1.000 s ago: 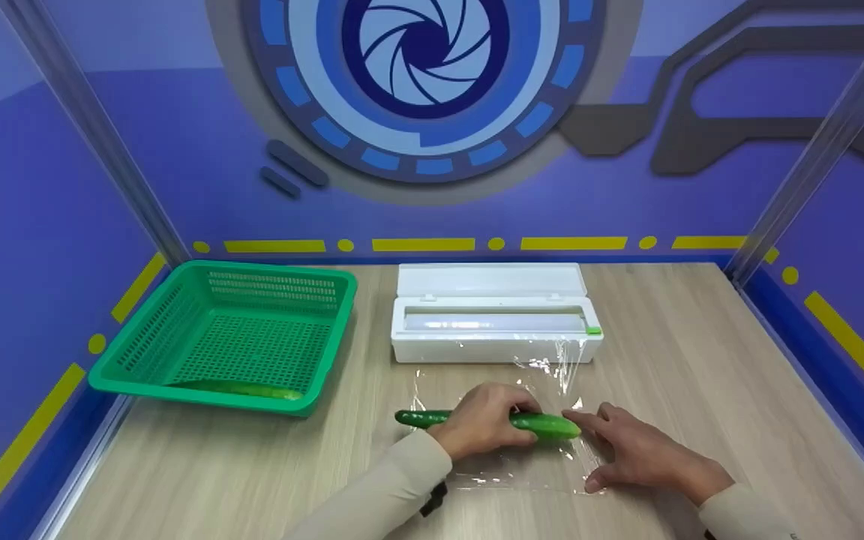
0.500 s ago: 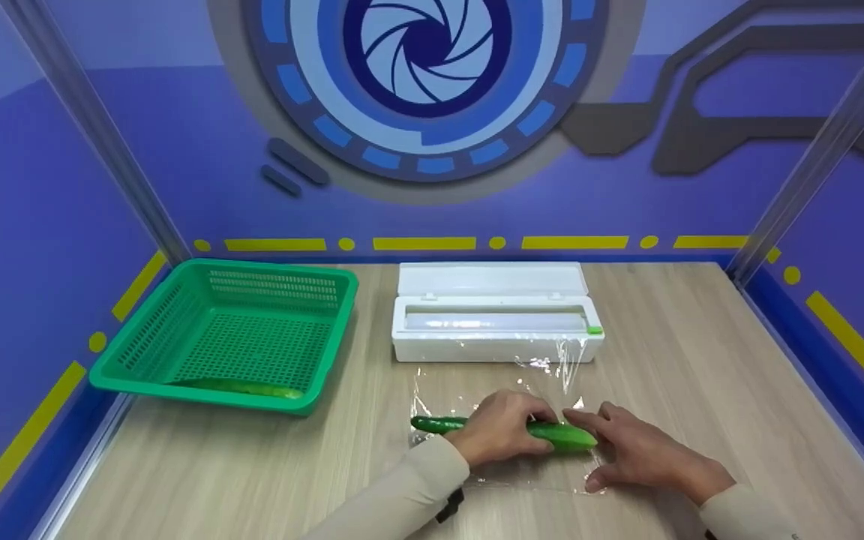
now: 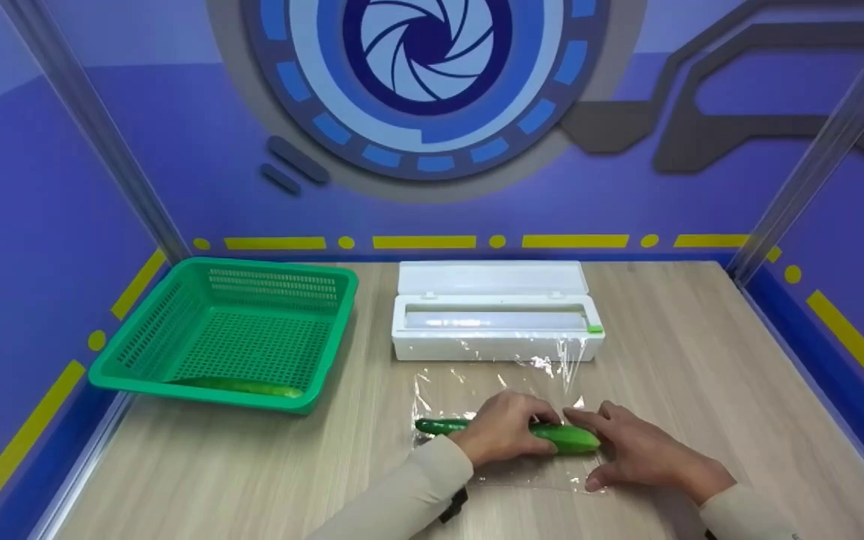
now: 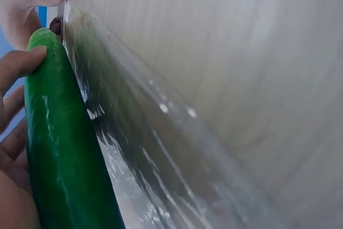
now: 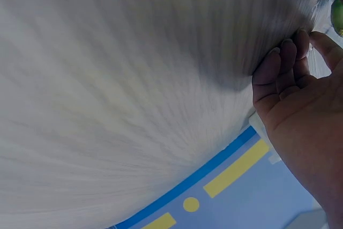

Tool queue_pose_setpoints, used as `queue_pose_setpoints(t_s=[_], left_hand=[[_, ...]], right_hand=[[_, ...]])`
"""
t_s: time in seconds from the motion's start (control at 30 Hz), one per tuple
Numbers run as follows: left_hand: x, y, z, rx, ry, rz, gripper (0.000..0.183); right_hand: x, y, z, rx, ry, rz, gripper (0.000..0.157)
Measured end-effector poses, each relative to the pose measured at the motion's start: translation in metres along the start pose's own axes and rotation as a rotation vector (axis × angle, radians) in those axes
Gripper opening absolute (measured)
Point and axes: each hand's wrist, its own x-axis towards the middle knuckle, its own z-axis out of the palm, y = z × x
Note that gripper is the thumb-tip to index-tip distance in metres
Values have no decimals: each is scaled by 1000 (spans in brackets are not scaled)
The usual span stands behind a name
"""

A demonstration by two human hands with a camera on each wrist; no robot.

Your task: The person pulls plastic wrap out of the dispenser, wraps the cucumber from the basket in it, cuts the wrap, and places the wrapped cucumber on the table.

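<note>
My left hand (image 3: 505, 429) grips a green cucumber (image 3: 568, 439) around its middle, thumb on the near side. The cucumber lies crosswise over a clear sheet of plastic wrap (image 3: 522, 472) on the table. In the left wrist view the cucumber (image 4: 64, 148) runs lengthwise beside the shiny wrap (image 4: 144, 132), with a thumb near its tip. At the wrap's right edge rests my right hand (image 3: 638, 450), its thumb and index finger spread apart, the thumb at the near corner. The right wrist view shows this hand (image 5: 305, 122) with fingertips down at the tabletop, close to the cucumber's end.
Behind the hands stands a white wrap dispenser (image 3: 498, 349), lid raised, its wrap drawn forward over the front; a green cutter tab (image 3: 595, 328) is at its right end. A green basket (image 3: 349, 315) at left holds another cucumber (image 3: 241, 387). Printed panels enclose the table.
My left hand has shifted the cucumber to the right and slightly nearer, bringing its tip close to the right hand. The right hand has stayed in place at the wrap's edge.
</note>
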Motion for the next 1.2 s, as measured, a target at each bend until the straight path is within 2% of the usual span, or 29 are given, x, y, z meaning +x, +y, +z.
queue_pose_setpoints(t_s=[0.23,0.47,0.67,0.83,0.97,1.07,1.2], left_hand=[[-4,-2,4,41,0,17,30],[-6,-6,3,103,25,-32,31],[-2,-3,5,89,21,-49,32],[1,-1,5,115,28,-53,30],[3,-1,5,119,22,-61,29],[3,-1,4,106,6,-80,29],[3,-1,3,87,-1,-92,30]], right_hand=[[1,-2,4,4,-7,20,102],[0,-4,4,-1,3,26,100],[-4,-3,2,5,21,15,98],[-5,-2,-4,112,-4,40,99],[-7,1,-10,226,18,69,102],[-10,3,-12,276,59,78,91],[-16,4,-11,317,74,47,60]])
